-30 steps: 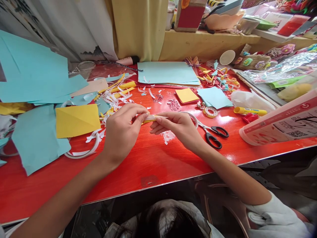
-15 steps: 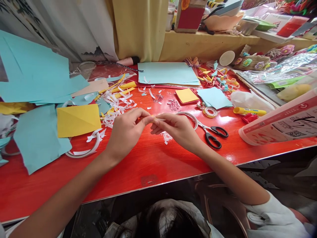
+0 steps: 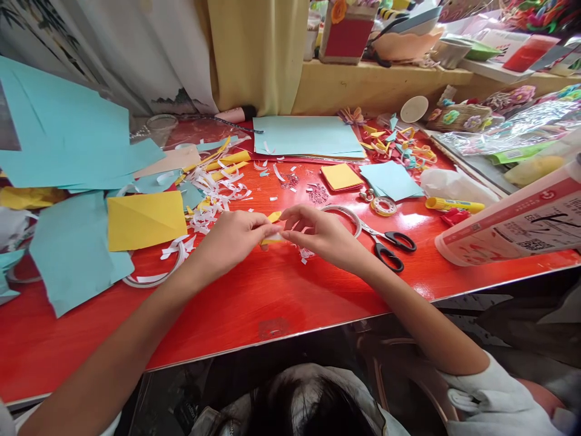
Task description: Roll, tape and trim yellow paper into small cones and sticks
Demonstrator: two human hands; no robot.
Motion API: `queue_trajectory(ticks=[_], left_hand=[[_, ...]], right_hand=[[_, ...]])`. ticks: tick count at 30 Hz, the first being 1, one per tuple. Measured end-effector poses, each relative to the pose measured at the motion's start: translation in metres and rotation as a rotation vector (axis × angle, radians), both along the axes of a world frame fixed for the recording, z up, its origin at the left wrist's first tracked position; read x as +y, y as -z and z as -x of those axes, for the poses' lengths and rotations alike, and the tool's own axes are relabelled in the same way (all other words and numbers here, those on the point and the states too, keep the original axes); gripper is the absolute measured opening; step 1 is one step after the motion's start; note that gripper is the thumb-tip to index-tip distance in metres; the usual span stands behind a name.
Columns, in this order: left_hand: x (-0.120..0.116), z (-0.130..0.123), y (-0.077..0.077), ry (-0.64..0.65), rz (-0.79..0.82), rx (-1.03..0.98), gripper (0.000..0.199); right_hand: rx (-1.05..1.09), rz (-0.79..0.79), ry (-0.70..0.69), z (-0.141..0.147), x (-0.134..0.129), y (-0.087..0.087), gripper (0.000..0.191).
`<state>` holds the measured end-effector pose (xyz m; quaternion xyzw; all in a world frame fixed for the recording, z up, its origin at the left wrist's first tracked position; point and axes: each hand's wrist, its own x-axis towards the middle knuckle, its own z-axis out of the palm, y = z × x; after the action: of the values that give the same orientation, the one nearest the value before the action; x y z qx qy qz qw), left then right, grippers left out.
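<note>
Over the middle of the red table (image 3: 213,309), my left hand (image 3: 236,239) pinches a small folded yellow paper piece (image 3: 273,217), which shows above and below the fingertips. My right hand (image 3: 318,233) meets it from the right, thumb and fingers closed near a small whitish bit at the fingertips; whether it grips that bit is too small to tell. Scissors with black handles (image 3: 390,245) and a roll of white tape (image 3: 355,217) lie just right of my right hand. White paper scraps (image 3: 218,188) are heaped beyond my left hand.
Blue sheets (image 3: 63,139) and a creased yellow square (image 3: 146,221) lie at the left. Farther back are a blue paper stack (image 3: 306,136), yellow squares (image 3: 341,177) and blue squares (image 3: 391,180). A glue stick (image 3: 454,204) and a large pink-and-white cup (image 3: 512,218) are at the right.
The yellow paper between my hands now shows more, above and below the fingertips. My left hand has lowered slightly, and the fingers of my right hand have lifted and curled.
</note>
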<state>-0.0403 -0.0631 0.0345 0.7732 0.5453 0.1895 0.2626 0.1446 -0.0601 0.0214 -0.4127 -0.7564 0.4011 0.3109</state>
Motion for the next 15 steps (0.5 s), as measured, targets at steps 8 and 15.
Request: queue_trajectory(ticks=[8, 15], left_hand=[[0.009, 0.004, 0.017, 0.133, -0.079, 0.122, 0.02], [0.013, 0.003, 0.01, -0.083, -0.232, 0.116, 0.022]], right_hand=[[-0.26, -0.308, 0.231, -0.017, 0.022, -0.005, 0.015], [-0.85, -0.158, 0.161, -0.04, 0.015, -0.021, 0.021]])
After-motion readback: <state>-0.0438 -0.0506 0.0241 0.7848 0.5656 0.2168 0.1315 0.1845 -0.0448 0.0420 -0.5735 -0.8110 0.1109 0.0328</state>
